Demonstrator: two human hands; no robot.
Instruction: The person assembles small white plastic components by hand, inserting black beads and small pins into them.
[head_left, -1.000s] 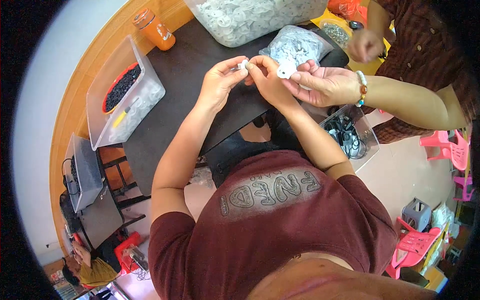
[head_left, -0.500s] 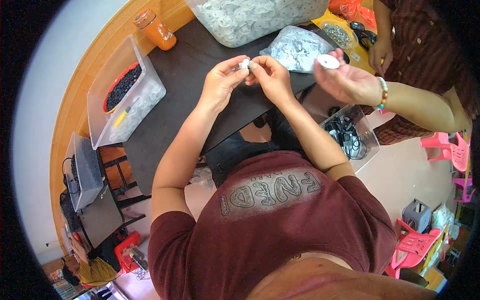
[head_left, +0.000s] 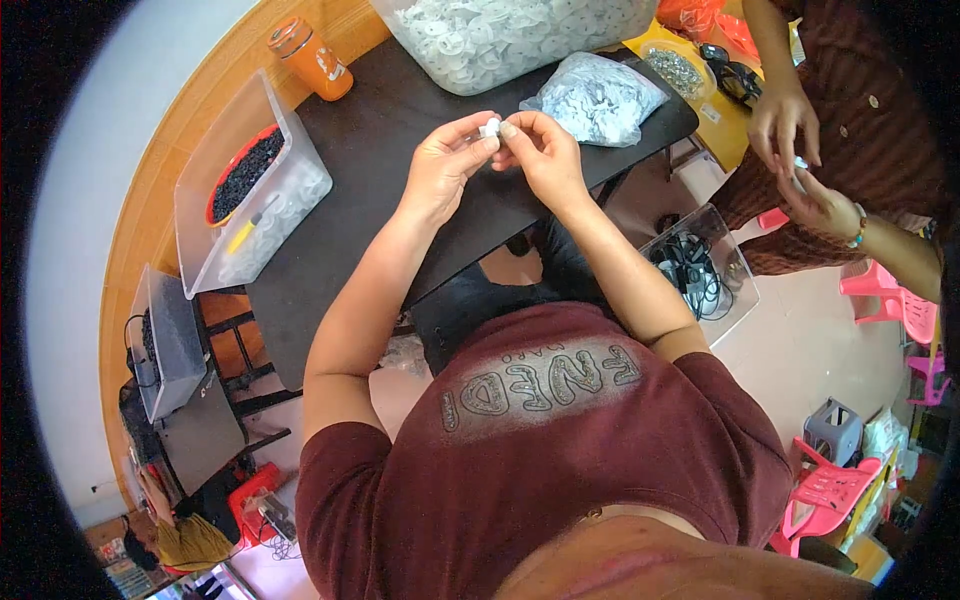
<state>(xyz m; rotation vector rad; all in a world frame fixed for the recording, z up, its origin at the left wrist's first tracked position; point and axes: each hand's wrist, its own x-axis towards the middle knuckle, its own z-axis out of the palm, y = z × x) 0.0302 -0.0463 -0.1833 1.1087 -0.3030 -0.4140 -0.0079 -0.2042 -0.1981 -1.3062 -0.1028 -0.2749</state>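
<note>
Above the dark table (head_left: 350, 170) my two hands meet, fingertips close together. A small white plastic piece (head_left: 490, 129) sits pinched between the thumb and fingers of my left hand (head_left: 445, 165). My right hand (head_left: 543, 160) is closed at the same piece, its thumb and forefinger pressed to its right side. Whether the right fingers also hold some smaller part is hidden. Just beyond my right hand lies a clear plastic bag (head_left: 597, 100) full of white and grey pieces.
A big clear bin (head_left: 440, 65) of white discs stands at the back. At left are a clear box (head_left: 305, 150) with a bowl of black parts (head_left: 247, 175) and an orange bottle (head_left: 312, 62). To the right a co-worker's hands (head_left: 800, 150) hold something small. A bin of cables (head_left: 695, 275) sits lower.
The co-worker's hand with a white disc has drawn back to the right, away from my table, and now meets their other hand. My own hands have hardly moved.
</note>
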